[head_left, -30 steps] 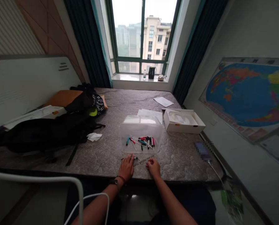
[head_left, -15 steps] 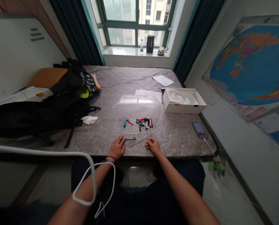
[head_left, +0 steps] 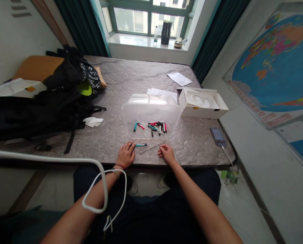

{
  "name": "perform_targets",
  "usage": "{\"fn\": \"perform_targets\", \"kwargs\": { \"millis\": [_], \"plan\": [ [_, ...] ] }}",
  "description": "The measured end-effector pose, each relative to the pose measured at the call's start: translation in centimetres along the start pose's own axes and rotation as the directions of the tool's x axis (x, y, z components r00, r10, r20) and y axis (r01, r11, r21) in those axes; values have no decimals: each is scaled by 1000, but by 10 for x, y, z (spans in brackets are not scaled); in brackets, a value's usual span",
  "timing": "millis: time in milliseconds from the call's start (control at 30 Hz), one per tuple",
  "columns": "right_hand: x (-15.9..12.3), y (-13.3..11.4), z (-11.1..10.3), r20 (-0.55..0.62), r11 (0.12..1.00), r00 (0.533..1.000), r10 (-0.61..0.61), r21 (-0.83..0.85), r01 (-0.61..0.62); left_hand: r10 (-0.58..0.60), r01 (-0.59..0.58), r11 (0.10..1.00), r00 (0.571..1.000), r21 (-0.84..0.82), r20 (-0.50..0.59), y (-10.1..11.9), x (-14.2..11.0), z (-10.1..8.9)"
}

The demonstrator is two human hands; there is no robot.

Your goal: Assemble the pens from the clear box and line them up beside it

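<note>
My left hand (head_left: 126,154) rests flat on the mattress with its fingers stretched out. Beside its fingertips lies a teal pen (head_left: 141,145) with a black end; whether the fingers touch it I cannot tell. My right hand (head_left: 166,153) lies on the mattress to the right of the printed lettering, its fingers curled in and nothing visible in them. Just beyond both hands stands a clear plastic box (head_left: 151,110) on its side, open towards me. Several red, teal, black and white pens (head_left: 153,127) are scattered inside it.
The quilted mattress (head_left: 121,76) carries a white carton (head_left: 201,110) at right, papers (head_left: 179,79), a phone (head_left: 218,136) on a cable, a crumpled tissue (head_left: 93,121) and black bags (head_left: 34,113) at left. A white tube (head_left: 52,156) crosses in front of my left forearm.
The view has tilted down slightly, so the scene sits higher. Both hands and the teal pen keep about the same places on the mattress.
</note>
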State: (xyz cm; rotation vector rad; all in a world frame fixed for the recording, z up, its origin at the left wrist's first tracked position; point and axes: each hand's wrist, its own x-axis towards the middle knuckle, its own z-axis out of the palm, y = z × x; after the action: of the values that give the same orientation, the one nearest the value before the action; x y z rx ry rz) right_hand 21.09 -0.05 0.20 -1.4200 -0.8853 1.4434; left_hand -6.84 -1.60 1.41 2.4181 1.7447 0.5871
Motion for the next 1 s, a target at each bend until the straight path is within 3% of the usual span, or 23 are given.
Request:
{"fn": "perform_targets", "kwargs": {
  "millis": [167, 300, 367, 467, 533, 700, 1000],
  "plan": [
    [-1, -1, 3, -15, 997, 1000, -16, -72, 15, -10, 10, 1000, 1000, -26, -13, -2, -2, 1],
    [-2, -2, 9, -58, 972, 997, -46, -231, 31, -8, 8, 999, 1000, -39, -3, -4, -2, 2],
    [-4, -3, 13, -93, 925, 987, -128, -370, 85, -6, 7, 999, 1000, -37, 11, -5, -2, 2],
    [-5, -4, 19, -103, 781, 944, -312, -593, 194, -11, 13, 999, 999, -32, 37, -6, -1, 2],
    [-6, -4, 21, -85, 709, 925, -370, -669, 222, -19, 21, 999, 998, -36, 56, -6, -1, 3],
    [-8, -5, 23, -52, 657, 918, -393, -715, 240, -41, 46, 998, 994, -52, 99, -7, -1, 4],
    [-8, -3, 23, -25, 611, 902, -431, -743, 271, -48, 53, 997, 996, -59, 72, -5, -1, 3]
  ]
}}
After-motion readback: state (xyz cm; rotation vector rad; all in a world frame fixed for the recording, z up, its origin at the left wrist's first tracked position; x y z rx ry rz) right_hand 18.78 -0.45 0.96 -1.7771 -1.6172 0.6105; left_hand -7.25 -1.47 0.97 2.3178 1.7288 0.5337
